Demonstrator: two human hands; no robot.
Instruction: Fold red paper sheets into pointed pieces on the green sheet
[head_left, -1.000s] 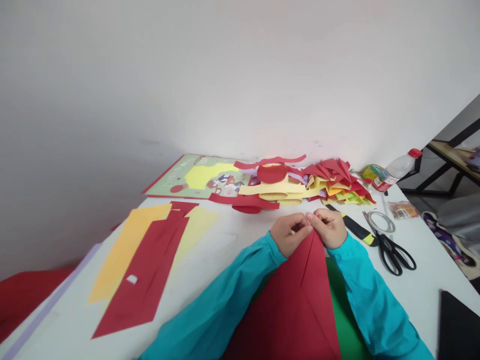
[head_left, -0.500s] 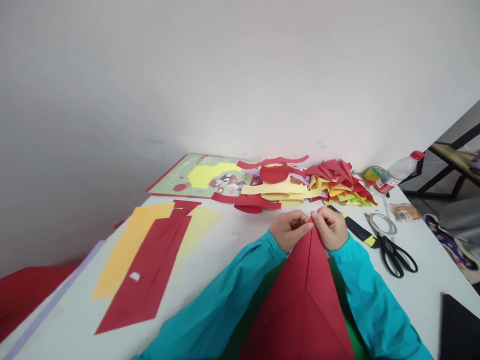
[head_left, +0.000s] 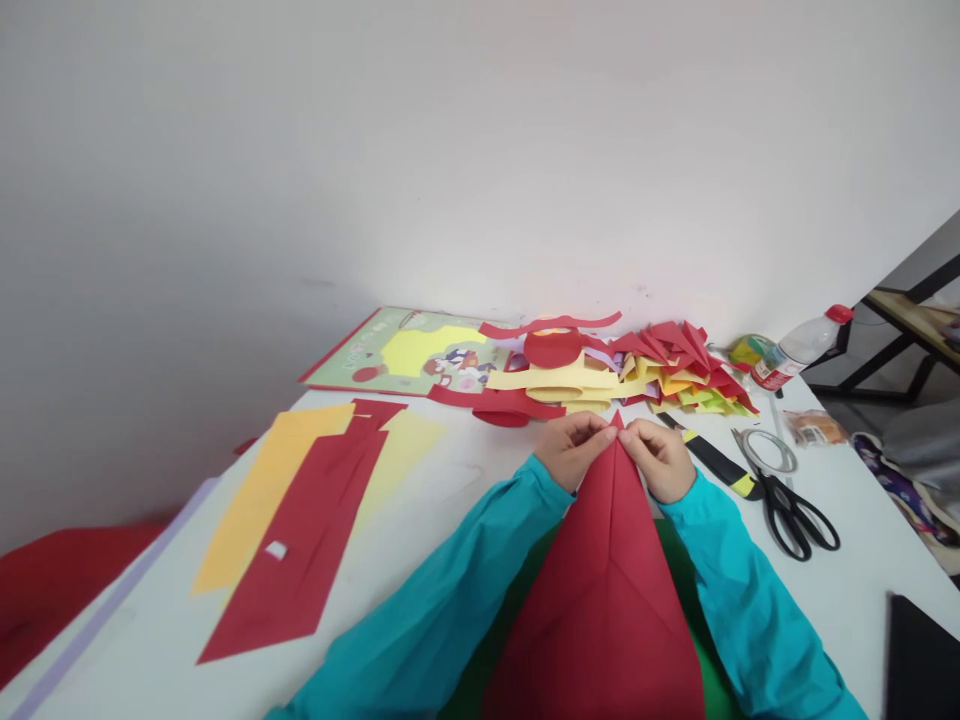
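A large sheet of red paper [head_left: 600,610] lies before me, folded to a narrow point at its far end, with crease lines across it. My left hand [head_left: 574,447] pinches the left edge close to the tip. On the other edge, my right hand [head_left: 660,458] pinches the paper at the same height, and the tip sticks up between the two hands. Beneath the paper a green mat [head_left: 679,560] shows at both sides. Black-handled scissors [head_left: 799,520] and a black-and-yellow utility knife [head_left: 720,465] lie to the right of my right hand.
Red paper strips [head_left: 300,535] and orange paper [head_left: 244,500] lie at the left. Along the wall stand a green picture board [head_left: 345,360], cut paper shapes [head_left: 555,375], and a pile of folded papers [head_left: 679,365]. A bottle [head_left: 802,350], a tape roll [head_left: 772,452] and a dark flat object [head_left: 922,660] are at the right.
Both hands have shifted slightly down along the edges, so the red tip now shows above the fingers. The sides of the paper near the point look drawn closer together.
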